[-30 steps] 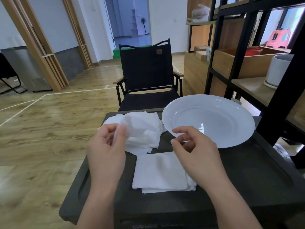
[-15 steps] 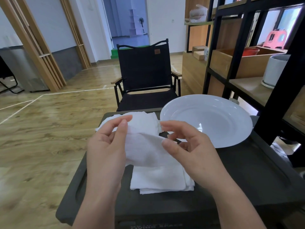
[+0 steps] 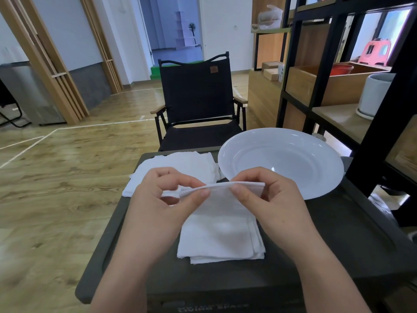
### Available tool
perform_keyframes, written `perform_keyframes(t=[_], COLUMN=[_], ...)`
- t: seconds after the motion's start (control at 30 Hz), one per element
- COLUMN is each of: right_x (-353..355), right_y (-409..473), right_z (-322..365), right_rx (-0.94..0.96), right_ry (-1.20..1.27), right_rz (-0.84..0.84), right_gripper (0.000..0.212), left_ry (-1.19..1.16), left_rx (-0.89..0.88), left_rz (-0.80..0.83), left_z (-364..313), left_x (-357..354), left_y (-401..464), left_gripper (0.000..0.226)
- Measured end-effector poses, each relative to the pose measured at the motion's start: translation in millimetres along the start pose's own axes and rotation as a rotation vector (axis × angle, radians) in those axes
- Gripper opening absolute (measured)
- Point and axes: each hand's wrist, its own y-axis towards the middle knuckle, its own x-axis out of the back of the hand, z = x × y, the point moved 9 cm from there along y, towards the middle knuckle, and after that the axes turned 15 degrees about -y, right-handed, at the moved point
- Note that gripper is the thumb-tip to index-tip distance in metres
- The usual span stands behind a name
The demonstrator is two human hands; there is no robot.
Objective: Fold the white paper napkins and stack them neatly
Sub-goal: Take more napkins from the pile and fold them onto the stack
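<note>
Both hands, left hand point(image 3: 164, 199) and right hand point(image 3: 273, 199), pinching a soft white napkin point(image 3: 222, 197) taut, folded stack point(image 3: 221, 240) beneath, glossy round plate point(image 3: 293, 159) at two o'clock

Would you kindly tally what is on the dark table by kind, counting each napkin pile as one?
Napkin piles: 2, loose pile and folded stack
Napkin held in both hands: 1
White plates: 1
Total: 4

"living space" printed, partly cut off, on dark box point(image 3: 225, 297) front edge.
</note>
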Motion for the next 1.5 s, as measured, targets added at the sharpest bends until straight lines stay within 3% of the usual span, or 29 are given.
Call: perform_keyframes(t=[0.1,0.23,0.4,0.6,0.77,0.87,1.03,1.33,1.4,1.5], right_x=[-11.2,-12.7,-21.3,-11.4,13.2,21.2,9.7,6.3,8.5,14.0], right_y=[-3.0,-7.5,-12.1,-8.0,-9.6,-10.4,-13.1,-12.9,-12.5,-9.3], right_z=[-6.9,-18.7,-44.9,-41.6,-40.4,-49.4,-55.7,-55.7,-57.2,-54.0], right_rx=[-0.100,-0.254,-0.380,-0.335,-0.379,-0.432,-0.447,-0.432,-0.439,-0.426], right_ry=[0.093,0.103,-0.278,-0.649,-0.785,-0.832,-0.837,-0.813,-0.810,-0.788], right_rz=[0.165,0.207,0.307,0.141,0.069,0.093,0.186,0.228,0.207,0.124], right_gripper=[0.009,0.019,0.044,0.035,0.038,0.045,0.043,0.038,0.041,0.043], left_ry=[-0.066,-0.182,0.153,0.380,0.649,0.897,1.005,0.997,0.957,0.907], left_rx=[0.063,0.280,0.337,0.351,0.298,0.314,0.462,0.354,0.303,0.090], left_rz=[0.059,0.074,0.000,-0.032,-0.109,-0.104,0.057,0.061,-0.031,-0.236], left_z=[2.8,21.7,51.6,70.5,58.7,56.8,87.8,80.7,73.0,54.1], left_x=[-6.0,-10.0,1.1,3.9,22.6,29.2,11.7,-6.2,4.2,23.3], left_y=[-1.8,-4.9,-1.5,0.0,1.4,-0.5,-4.4,-1.8,4.5,16.6], left_gripper=[0.007,0.010,0.020,0.028,0.018,0.044,0.056,0.057,0.055,0.036])
